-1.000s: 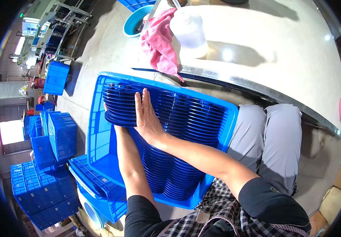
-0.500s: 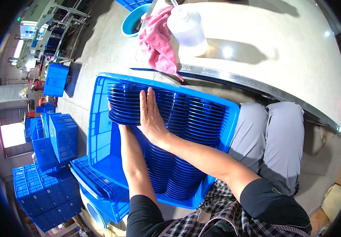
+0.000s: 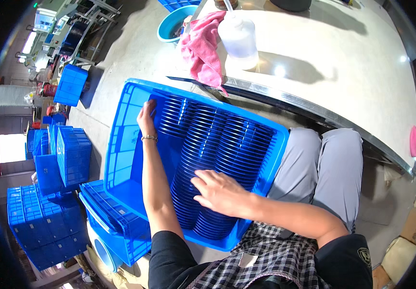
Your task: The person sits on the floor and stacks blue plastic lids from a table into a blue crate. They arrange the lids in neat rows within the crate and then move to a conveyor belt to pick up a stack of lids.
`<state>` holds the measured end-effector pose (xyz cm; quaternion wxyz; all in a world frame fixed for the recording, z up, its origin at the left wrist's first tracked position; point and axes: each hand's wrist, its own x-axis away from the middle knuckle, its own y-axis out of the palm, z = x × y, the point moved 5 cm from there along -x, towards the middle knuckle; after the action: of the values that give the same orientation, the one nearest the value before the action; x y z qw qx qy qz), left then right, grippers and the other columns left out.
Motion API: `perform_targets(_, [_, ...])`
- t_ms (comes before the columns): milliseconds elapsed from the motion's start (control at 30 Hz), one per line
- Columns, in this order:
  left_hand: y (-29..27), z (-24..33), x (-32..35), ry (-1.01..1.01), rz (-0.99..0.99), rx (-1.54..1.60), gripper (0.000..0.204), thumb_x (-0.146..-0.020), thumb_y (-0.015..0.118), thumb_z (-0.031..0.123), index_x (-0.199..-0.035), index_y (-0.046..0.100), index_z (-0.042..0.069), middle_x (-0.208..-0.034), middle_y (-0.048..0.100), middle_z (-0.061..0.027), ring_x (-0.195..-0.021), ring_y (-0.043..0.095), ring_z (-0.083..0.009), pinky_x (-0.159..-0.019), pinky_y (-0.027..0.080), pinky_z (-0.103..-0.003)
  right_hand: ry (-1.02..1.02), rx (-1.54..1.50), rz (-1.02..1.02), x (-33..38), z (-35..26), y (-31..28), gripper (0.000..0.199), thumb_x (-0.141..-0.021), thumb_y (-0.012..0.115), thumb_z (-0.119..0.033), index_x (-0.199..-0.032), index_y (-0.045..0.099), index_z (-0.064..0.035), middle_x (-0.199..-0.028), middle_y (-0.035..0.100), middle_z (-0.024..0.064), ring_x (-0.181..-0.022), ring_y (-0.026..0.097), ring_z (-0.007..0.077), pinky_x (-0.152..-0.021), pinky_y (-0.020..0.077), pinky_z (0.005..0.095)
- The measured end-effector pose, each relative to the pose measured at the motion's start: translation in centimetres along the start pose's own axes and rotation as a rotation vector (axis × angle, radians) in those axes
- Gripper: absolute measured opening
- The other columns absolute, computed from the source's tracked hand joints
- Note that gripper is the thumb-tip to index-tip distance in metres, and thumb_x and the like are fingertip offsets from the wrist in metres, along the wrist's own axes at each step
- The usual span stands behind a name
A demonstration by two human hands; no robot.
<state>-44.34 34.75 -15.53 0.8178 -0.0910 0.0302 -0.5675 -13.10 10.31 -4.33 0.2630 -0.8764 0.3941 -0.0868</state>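
1. The biggest change is in the right hand (image 3: pixel 222 192): it has come away from the short row of dark blue discs (image 3: pixel 175 118) and is now near 4 to 5 o'clock from the middle of the blue box (image 3: pixel 120 144), fingers bent and loosely spread over the longer rows of discs (image 3: pixel 203 139); whether it rests on them or hovers just above, I cannot tell

2. The left hand (image 3: pixel 146 119) remains near 10 o'clock in the box, just beside the short row on its 9 o'clock side; its fingers look close together and point toward 12, but their tips are partly lost against dark blue, so I cannot tell whether they pinch or press anything

3. The short row has shifted toward 2 o'clock; half a second ago it stood between the two hands, and now it lies inside the box at about 11 o'clock, along the neighbouring long row

4. My reading: this bundle has been set down, since the right hand no longer supports it and its discs look evenly lined up

5. Bare box floor shows from 7 to 9 o'clock, below the short row, so the third line of discs seems only partly filled, while the two longer rows reach much nearer the 6 o'clock wall
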Motion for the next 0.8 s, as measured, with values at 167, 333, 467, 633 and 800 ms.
perform_targets(167, [8.7,9.4,7.1,0.566,-0.006,-0.596,0.021,-0.096,0.077,0.024,-0.112,0.077,0.009,-0.110,0.076,-0.0087,-0.105,0.070,-0.0256,-0.096,0.054,-0.037,-0.124,0.188,0.022,2.4,-1.1,-5.8,0.028,-0.096,0.071,-0.024,-0.108,0.061,0.0001,-0.103,0.068,0.0175,-0.099,0.069,0.0334,-0.086,0.0563,0.0445])
perform_targets(333, [10.8,9.4,10.5,0.647,-0.062,-1.056,0.051,-0.102,0.067,0.038,-0.143,0.059,0.008,-0.153,0.054,-0.0185,-0.141,0.051,-0.0367,-0.118,0.040,-0.047,-0.177,0.208,-0.328,5.8,-0.1,-7.8,0.033,-0.094,0.074,-0.026,-0.108,0.064,0.0027,-0.098,0.070,0.0187,-0.098,0.071,0.0358,-0.085,0.0585,0.0481])
perform_targets(467, [10.4,7.3,10.5,0.528,-0.095,-1.163,0.071,-0.107,0.051,0.053,-0.160,0.039,0.006,-0.165,0.042,-0.0181,-0.152,0.041,-0.0345,-0.124,0.033,-0.047,-0.021,0.023,-0.598,6.7,3.1,-7.3,0.043,-0.098,0.072,-0.031,-0.118,0.061,0.0047,-0.103,0.068,0.0230,-0.102,0.070,0.0396,-0.087,0.0573,0.0525])
perform_targets(633, [11.6,7.8,10.9,0.499,-0.113,-1.189,0.074,-0.107,0.050,0.053,-0.159,0.039,0.002,-0.164,0.042,-0.0200,-0.152,0.040,-0.0343,-0.125,0.033,-0.043,-0.028,0.409,-0.422,8.4,6.3,-6.8,0.034,-0.096,0.073,-0.023,-0.115,0.060,0.0022,-0.105,0.067,0.0164,-0.104,0.065,0.0332,-0.091,0.0501,0.0469])
perform_targets(800, [11.2,7.2,10.5,0.481,-0.129,-1.197,0.082,-0.106,0.047,0.059,-0.161,0.033,0.000,-0.165,0.040,-0.0229,-0.153,0.039,-0.0357,-0.124,0.033,-0.045,0.004,0.367,-0.414,9.7,6.1,-6.3,0.033,-0.096,0.073,-0.023,-0.115,0.061,0.0020,-0.104,0.067,0.0173,-0.106,0.065,0.0337,-0.094,0.0498,0.0498])
